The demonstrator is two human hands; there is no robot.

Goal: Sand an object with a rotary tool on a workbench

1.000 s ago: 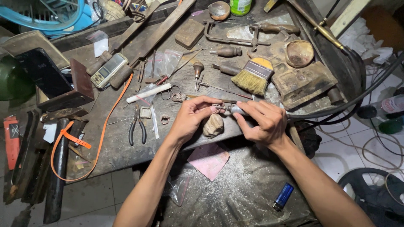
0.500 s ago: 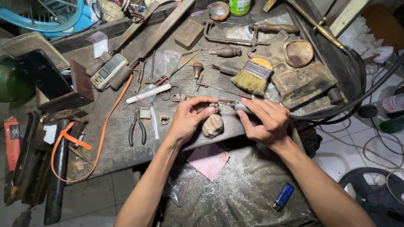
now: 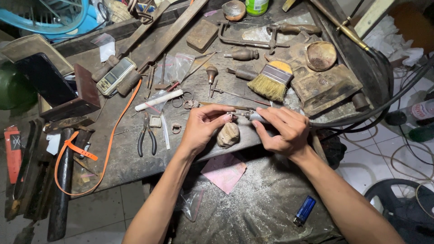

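Note:
My left hand [image 3: 202, 127] pinches a small metal piece [image 3: 232, 114] between thumb and fingertips above the workbench's front edge [image 3: 122, 167]. My right hand [image 3: 282, 129] grips a slim rotary handpiece [image 3: 254, 116], whose tip meets the small piece. A black hose [image 3: 361, 119] runs from the handpiece off to the right. Just below the two hands a rounded wooden bench peg [image 3: 228, 134] sticks out from the bench.
Black-handled pliers [image 3: 146, 135], a white stick [image 3: 158, 100], a bristle brush [image 3: 271, 81], a small scale [image 3: 116, 76], a saw frame [image 3: 253, 36] and an orange strap [image 3: 106, 149] crowd the bench. A grey apron [image 3: 253, 203] below holds a pink cloth [image 3: 224, 171] and a blue lighter [image 3: 304, 209].
Both hands stay together over the peg with only slight shifts; my left fingers have turned the small piece a little against the tool tip.

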